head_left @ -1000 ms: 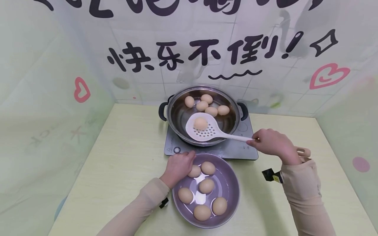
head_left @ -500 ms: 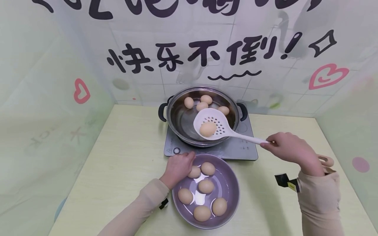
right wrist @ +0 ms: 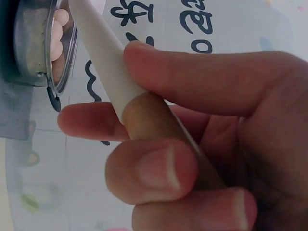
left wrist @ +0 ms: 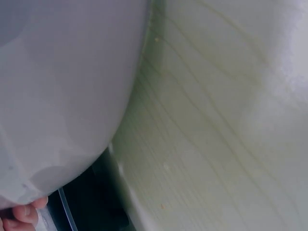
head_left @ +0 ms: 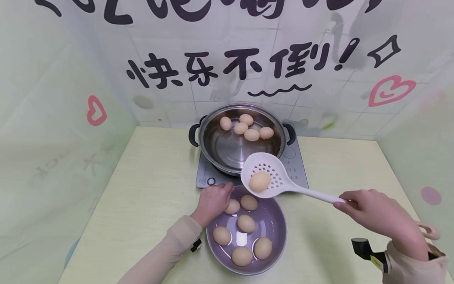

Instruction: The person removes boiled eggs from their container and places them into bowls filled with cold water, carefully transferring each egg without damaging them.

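A white slotted skimmer [head_left: 313,193] with a wood-coloured grip is held in my right hand [head_left: 383,217]; its thumb and fingers wrap the handle in the right wrist view. One brown egg [head_left: 260,182] lies in the skimmer's scoop, above the gap between pot and bowl, over the bowl's far edge. My left hand [head_left: 214,201] holds the far-left rim of a purple bowl [head_left: 273,221], where several eggs [head_left: 246,223] lie. From the left wrist view, its fingertips [left wrist: 26,214] press against the bowl's outer wall. Several more eggs [head_left: 252,134] sit in the steel pot [head_left: 227,152].
The two-handled pot stands on a grey induction cooker [head_left: 296,173] behind the bowl. A pale wooden table [head_left: 152,169] carries everything. Printed sheeting [head_left: 170,110] closes off the back and both sides.
My right hand has drawn the skimmer with its egg out of the pot, toward me and to the right, up to the bowl's far edge. The left hand stays at the rim.
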Demonstrator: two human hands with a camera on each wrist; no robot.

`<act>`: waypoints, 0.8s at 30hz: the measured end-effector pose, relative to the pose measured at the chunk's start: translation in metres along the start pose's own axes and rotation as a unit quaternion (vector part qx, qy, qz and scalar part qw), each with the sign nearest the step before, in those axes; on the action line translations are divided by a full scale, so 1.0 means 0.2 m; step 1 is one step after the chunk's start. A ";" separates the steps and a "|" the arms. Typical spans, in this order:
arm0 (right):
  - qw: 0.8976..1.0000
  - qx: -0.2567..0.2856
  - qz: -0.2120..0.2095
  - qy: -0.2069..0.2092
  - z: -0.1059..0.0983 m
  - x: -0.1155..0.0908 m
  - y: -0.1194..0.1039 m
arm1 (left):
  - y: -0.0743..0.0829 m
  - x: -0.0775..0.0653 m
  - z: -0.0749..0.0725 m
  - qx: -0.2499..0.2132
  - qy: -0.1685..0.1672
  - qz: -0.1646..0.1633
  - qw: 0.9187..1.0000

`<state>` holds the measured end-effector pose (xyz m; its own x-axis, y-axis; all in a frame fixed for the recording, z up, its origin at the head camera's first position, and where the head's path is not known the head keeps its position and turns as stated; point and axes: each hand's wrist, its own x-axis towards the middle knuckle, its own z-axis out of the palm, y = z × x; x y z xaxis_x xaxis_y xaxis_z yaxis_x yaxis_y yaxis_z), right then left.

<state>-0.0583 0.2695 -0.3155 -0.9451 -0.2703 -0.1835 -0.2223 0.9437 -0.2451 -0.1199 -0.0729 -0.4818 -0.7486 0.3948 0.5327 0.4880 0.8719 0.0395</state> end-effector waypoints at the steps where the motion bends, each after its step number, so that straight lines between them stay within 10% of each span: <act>1: 1.000 0.001 0.001 0.000 0.01 -0.02 0.01 | 0.00 0.00 0.00 0.000 -0.001 0.001 1.000; 24: 0.998 0.044 0.027 -0.027 0.24 -0.14 0.17 | 0.01 0.00 0.00 0.008 -0.006 0.001 1.000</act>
<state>-0.0281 0.2991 -0.3650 -0.9401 -0.2325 -0.2491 -0.1480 0.9371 -0.3161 -0.1192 -0.0720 -0.4811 -0.7528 0.3993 0.5234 0.4823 0.8756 0.0257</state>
